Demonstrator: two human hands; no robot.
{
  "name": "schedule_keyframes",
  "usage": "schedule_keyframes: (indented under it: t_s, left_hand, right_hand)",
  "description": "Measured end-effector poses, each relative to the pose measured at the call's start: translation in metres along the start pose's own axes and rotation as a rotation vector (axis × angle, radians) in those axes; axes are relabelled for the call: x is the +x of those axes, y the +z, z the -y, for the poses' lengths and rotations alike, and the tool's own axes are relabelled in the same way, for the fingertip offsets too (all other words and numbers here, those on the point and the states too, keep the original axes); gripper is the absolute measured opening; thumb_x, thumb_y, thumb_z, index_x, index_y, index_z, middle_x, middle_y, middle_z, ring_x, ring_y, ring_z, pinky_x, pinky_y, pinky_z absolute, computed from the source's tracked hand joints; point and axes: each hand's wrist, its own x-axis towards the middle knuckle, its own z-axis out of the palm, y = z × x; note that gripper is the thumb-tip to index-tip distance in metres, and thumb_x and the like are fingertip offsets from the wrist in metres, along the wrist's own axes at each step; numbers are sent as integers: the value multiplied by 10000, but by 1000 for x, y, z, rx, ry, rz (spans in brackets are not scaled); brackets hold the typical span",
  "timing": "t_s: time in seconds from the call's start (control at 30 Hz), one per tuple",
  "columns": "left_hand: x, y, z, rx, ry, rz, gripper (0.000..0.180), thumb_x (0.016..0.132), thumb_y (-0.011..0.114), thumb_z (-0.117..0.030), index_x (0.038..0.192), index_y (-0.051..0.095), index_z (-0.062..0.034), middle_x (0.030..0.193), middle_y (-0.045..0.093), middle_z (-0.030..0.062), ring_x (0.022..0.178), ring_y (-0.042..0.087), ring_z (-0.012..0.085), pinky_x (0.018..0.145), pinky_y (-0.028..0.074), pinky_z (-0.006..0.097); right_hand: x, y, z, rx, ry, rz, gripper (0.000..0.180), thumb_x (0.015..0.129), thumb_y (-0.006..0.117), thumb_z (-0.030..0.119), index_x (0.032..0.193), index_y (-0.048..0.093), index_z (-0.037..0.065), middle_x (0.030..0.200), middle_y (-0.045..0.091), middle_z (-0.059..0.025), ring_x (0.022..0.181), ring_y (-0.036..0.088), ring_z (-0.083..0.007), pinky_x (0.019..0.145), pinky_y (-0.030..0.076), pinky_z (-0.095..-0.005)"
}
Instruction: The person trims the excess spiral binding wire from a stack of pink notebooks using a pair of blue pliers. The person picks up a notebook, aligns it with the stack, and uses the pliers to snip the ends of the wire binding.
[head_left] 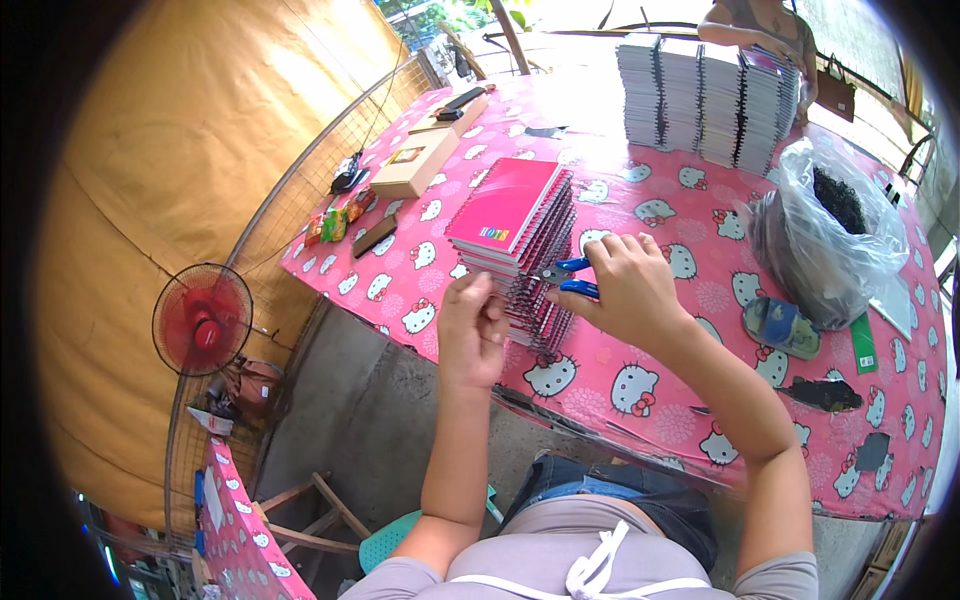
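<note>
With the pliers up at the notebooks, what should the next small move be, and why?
Probably steady the notebook stack with the left hand: the stack is tall, and the right hand holds blue-handled pliers close to its coils. The left fingers are curled beside it, contact unclear.

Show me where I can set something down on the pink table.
On the table, a wide bare patch lies between the notebooks, white piles and plastic bag; another lies at the front edge, between notebooks and right forearm. It is crowded at left with boxes and packets, and at right around bag and slipper.
</note>
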Motion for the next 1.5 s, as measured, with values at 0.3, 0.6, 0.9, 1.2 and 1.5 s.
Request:
schedule_keyframes:
  t_s: [0.3, 0.6, 0.9, 1.2, 1.5]
  left_hand:
    - [-5, 2, 11, 156, 171, -68, 259, 799, 703, -24, 997, 536, -25, 833, 606, 54, 558, 487, 34, 363, 316, 177]
    - [-2, -1, 15, 520, 188, 27, 254, 817, 698, -49, 993, 522, -4, 790, 581, 34, 491, 456, 29, 350, 321, 196]
    - [-7, 7, 15, 484, 208, -23, 261, 785, 729, -51, 963, 542, -12, 772, 595, 53, 505, 510, 52, 351, 331, 169]
    - [-3, -4, 12, 475, 190, -86, 243, 797, 693, -27, 946, 503, 0, 738, 594, 56, 554, 546, 66, 353, 344, 185]
    - [-4, 2, 26, 598, 287, -62, 341, 785, 720, -86, 1045, 508, -22, 824, 595, 57, 640, 564, 75, 401, 389, 183]
  right_hand:
    - [3, -20, 14, 54, 152, 241, 563, 758, 649, 580, 765, 624, 17, 699, 622, -111, 679, 638, -267, 637, 497, -381]
    - [1, 3, 13, 90, 175, 266, 567, 758, 662, 574, 685, 621, 13, 648, 613, -119, 589, 638, -267, 545, 502, -381]
    - [-8, 13, -3, -65, -67, -82, 584, 768, 626, 596, 707, 633, 16, 684, 642, -123, 599, 651, -268, 557, 516, -387]
    - [-16, 3, 8, 28, 171, 280, 583, 773, 620, 598, 819, 628, 16, 745, 629, -109, 709, 649, -266, 694, 509, -406]
    - [-15, 24, 4, -34, 7, 61, 579, 713, 702, 551, 904, 609, 13, 860, 618, -124, 823, 601, -267, 742, 460, -386]
